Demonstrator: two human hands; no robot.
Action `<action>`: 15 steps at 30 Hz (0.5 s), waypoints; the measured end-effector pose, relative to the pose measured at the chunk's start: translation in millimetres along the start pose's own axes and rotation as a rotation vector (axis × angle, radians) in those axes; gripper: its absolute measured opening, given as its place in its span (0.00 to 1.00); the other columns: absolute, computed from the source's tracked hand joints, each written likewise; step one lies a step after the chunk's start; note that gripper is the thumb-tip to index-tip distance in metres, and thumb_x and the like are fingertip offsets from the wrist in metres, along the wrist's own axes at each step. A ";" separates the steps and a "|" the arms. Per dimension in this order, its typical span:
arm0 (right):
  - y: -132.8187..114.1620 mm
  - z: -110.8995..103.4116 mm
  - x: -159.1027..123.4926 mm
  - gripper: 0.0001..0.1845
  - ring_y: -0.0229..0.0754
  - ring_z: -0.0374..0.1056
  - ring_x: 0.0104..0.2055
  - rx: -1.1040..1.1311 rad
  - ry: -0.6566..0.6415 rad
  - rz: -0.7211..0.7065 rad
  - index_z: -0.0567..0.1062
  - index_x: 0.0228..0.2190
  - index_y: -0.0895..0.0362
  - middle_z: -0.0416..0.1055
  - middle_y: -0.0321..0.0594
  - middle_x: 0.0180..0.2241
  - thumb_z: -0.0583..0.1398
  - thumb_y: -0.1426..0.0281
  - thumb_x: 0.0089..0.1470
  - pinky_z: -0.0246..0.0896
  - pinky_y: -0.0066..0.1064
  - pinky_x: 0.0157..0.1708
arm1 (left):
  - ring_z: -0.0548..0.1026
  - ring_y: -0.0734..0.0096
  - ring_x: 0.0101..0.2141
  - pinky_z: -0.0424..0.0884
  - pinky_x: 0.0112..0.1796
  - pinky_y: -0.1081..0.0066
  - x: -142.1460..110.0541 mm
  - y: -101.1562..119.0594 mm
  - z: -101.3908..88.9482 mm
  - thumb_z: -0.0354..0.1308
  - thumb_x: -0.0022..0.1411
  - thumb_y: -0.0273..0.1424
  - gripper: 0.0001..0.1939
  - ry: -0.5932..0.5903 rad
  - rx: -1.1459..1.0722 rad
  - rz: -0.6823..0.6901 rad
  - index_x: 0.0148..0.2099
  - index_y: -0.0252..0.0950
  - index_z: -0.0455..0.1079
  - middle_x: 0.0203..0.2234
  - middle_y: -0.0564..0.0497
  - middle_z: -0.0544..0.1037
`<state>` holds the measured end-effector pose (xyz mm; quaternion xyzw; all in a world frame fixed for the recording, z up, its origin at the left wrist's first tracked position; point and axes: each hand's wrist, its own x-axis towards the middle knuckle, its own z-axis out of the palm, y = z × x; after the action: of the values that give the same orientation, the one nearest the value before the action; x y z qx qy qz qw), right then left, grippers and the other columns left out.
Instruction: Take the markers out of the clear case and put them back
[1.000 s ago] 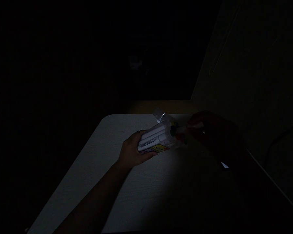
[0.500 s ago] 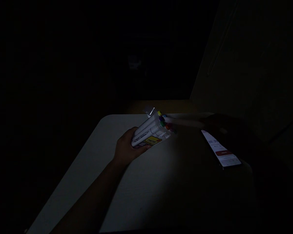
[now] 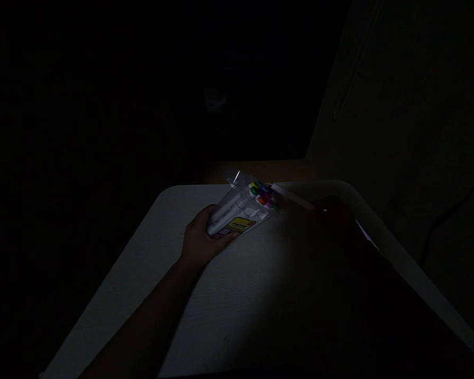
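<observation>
The scene is very dark. My left hand (image 3: 199, 239) is closed round the lower end of a clear pack of white markers (image 3: 239, 210) with coloured caps and a yellow label, tilted up to the right over a pale table (image 3: 150, 263). My right hand (image 3: 334, 210) is a dark shape to the right of the pack. It pinches the far end of one white marker (image 3: 294, 197), whose near end lies beside the pack's open mouth.
Under my right hand, only a sliver of a lit phone (image 3: 365, 231) shows on the table. A wall (image 3: 398, 105) rises close on the right. A brown surface (image 3: 260, 169) lies beyond the table's far edge. All else is black.
The pack has swung a little left and tilted up. The single marker has come out of the pack to the right. My right hand now covers most of the phone.
</observation>
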<state>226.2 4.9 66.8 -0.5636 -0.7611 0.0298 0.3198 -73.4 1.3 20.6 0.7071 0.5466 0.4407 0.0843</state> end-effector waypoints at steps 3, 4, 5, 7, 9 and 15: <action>0.7 5.3 -1.7 0.16 0.39 0.65 0.44 -0.056 -0.058 0.043 0.68 0.45 0.58 0.66 0.43 0.46 0.54 0.63 0.57 0.64 0.37 0.43 | 0.75 0.64 0.35 0.73 0.35 0.67 0.4 0.8 -0.3 0.63 0.40 0.46 0.35 0.001 0.002 0.000 0.49 0.34 0.62 0.37 0.47 0.74; 1.1 5.9 -2.7 0.16 0.39 0.65 0.44 -0.072 -0.074 0.054 0.68 0.45 0.58 0.66 0.43 0.46 0.54 0.63 0.57 0.64 0.37 0.43 | 0.75 0.63 0.35 0.73 0.35 0.67 0.6 1.0 -0.3 0.63 0.40 0.46 0.35 0.002 -0.001 0.003 0.49 0.34 0.62 0.37 0.47 0.74; 1.5 6.0 -3.8 0.16 0.39 0.65 0.44 -0.088 -0.089 0.064 0.68 0.45 0.58 0.66 0.43 0.46 0.54 0.63 0.57 0.64 0.37 0.43 | 0.75 0.63 0.35 0.73 0.35 0.67 0.8 1.1 -0.3 0.63 0.40 0.47 0.36 0.007 -0.005 0.007 0.49 0.34 0.63 0.37 0.47 0.74; 2.2 6.1 -6.0 0.16 0.38 0.65 0.44 -0.117 -0.111 0.081 0.68 0.45 0.58 0.66 0.43 0.46 0.54 0.64 0.57 0.64 0.37 0.43 | 0.75 0.63 0.35 0.73 0.36 0.67 1.1 1.2 -0.2 0.63 0.40 0.47 0.36 0.012 -0.008 0.014 0.50 0.34 0.62 0.38 0.47 0.74; 2.3 6.6 -7.7 0.16 0.38 0.65 0.44 -0.142 -0.127 0.093 0.68 0.45 0.58 0.66 0.43 0.46 0.54 0.64 0.57 0.64 0.37 0.43 | 0.74 0.63 0.36 0.73 0.36 0.66 1.2 1.3 0.0 0.63 0.40 0.47 0.36 0.007 -0.007 0.013 0.50 0.34 0.62 0.38 0.47 0.74; 0.4 10.6 -8.4 0.16 0.39 0.65 0.44 -0.208 -0.152 0.120 0.68 0.45 0.58 0.65 0.43 0.46 0.54 0.64 0.56 0.64 0.37 0.43 | 0.74 0.63 0.36 0.72 0.36 0.66 0.5 0.4 1.2 0.64 0.40 0.46 0.36 0.008 -0.017 0.006 0.50 0.34 0.62 0.38 0.47 0.74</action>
<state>222.3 1.0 54.4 -0.6341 -0.7471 0.0124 0.1989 -72.2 2.0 20.4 0.7062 0.5410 0.4484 0.0865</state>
